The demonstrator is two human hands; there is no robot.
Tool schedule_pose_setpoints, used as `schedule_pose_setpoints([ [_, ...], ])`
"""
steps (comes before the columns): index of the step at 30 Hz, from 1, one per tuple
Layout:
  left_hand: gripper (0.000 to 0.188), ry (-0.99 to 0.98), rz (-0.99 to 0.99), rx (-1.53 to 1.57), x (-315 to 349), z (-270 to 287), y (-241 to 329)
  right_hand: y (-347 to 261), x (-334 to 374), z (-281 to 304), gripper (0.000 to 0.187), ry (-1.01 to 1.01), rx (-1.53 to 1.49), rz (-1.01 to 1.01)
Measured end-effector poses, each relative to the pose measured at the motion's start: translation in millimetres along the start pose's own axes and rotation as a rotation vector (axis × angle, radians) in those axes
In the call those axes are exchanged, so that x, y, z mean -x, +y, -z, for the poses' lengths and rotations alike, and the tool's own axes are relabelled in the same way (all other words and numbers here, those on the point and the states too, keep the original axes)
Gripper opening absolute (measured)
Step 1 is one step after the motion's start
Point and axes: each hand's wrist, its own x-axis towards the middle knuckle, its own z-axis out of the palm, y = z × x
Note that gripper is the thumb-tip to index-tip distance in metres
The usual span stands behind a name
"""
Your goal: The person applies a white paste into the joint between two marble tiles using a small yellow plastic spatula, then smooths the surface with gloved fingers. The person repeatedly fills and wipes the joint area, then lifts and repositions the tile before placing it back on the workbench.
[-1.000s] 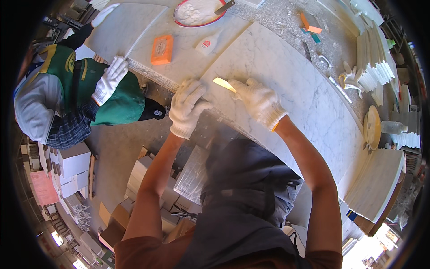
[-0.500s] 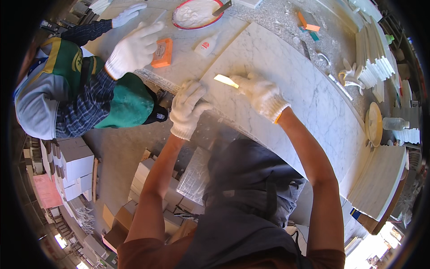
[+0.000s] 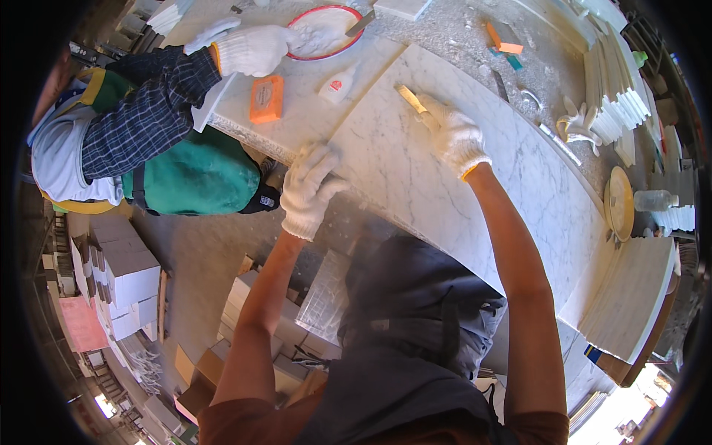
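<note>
- The right hand (image 3: 454, 139) clamps a yellow, blade-like tool (image 3: 411, 99) over the marble slab (image 3: 512, 193), its near end hidden.
- Well apart, the left hand (image 3: 310, 191) rests at the slab's edge; I cannot tell whether it grips.

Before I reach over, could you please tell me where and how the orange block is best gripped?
I'd grip the orange block midway along its long sides, coming from above and the near end. It looks rectangular, with its length running away from you, and a co-worker's glove is by its far end.
</note>
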Motion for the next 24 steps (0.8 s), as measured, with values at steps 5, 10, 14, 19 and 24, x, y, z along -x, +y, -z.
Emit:
schedule_pose_setpoints([
  [5,0.063,0.001,-0.005,0.010,-2.3,-4.4,-2.8,4.5,4.5,4.3,0.045,-0.043,0.071,0.086],
  [10,0.064,0.014,-0.019,0.008,-1.2,-2.1,-3.1,14.1,-9.3,4.3,0.041,-0.021,0.043,0.119],
  [14,0.064,0.019,-0.044,0.016,-1.4,-0.9,-3.1,7.3,-6.2,-3.5,0.037,-0.042,-0.015,0.118],
  [19,0.062,0.012,-0.031,0.027,0.0,-2.3,-6.0,-19.3,36.4,-17.7,0.038,-0.281,0.102,0.106],
  [24,0.060,-0.037,0.009,0.019,-1.0,1.2,-3.2,-32.3,32.5,-12.1,0.026,-0.241,-0.045,0.055],
])
